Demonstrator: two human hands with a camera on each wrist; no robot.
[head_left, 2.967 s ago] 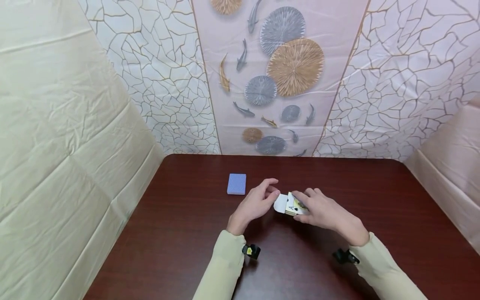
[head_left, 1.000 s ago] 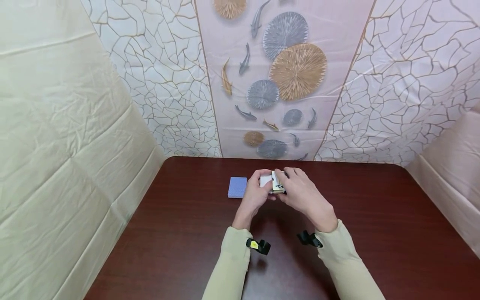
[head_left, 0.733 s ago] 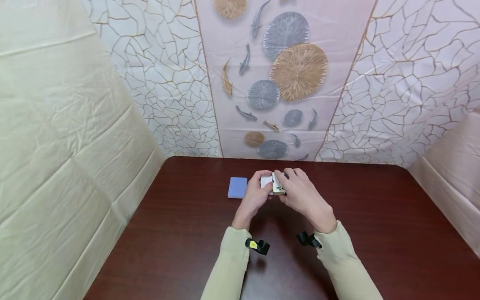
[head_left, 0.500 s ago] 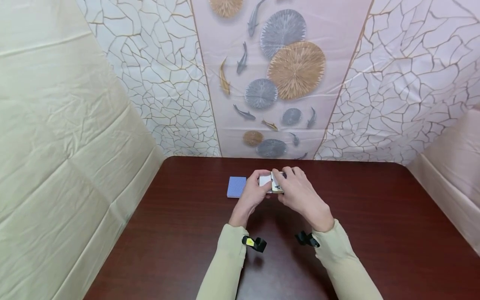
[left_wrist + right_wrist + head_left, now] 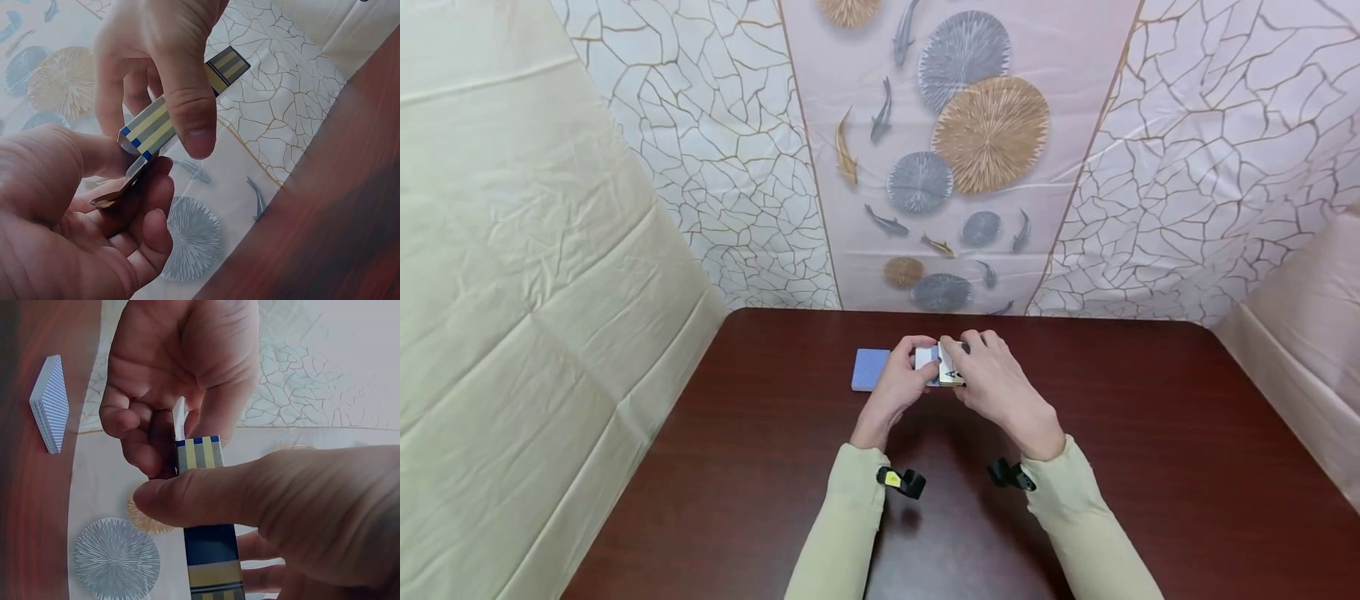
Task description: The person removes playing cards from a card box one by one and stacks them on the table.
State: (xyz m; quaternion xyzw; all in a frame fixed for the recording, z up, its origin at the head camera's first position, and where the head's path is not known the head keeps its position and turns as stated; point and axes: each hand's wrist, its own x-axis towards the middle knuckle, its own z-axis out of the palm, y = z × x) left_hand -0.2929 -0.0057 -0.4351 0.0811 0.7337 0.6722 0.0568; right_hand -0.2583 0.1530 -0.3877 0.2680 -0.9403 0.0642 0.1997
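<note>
My right hand [image 5: 1002, 387] holds a playing-card box [image 5: 951, 374] with an ace printed on its face, raised over the table. Across the box's striped side [image 5: 150, 129] lies the right thumb, as the left wrist view shows. The box's white flap [image 5: 923, 357] stands out to the left, pinched between thumb and fingers of my left hand [image 5: 898, 382]. Between flap and box a narrow blue-patterned strip [image 5: 935, 354] shows. A stack of blue-backed cards [image 5: 868, 369] lies just left of my left hand, partly covered by it in the head view.
The dark red-brown table [image 5: 760, 442] ends at a patterned cloth backdrop [image 5: 992, 133]. A plain pale cloth [image 5: 550, 275] hangs along the left side. Black wrist cameras [image 5: 912, 482] sit under both sleeves.
Over three seconds the right hand brings the card box leftward and up, and the left hand takes hold of its flap. In the last half second the blue-patterned strip appears beside the flap.
</note>
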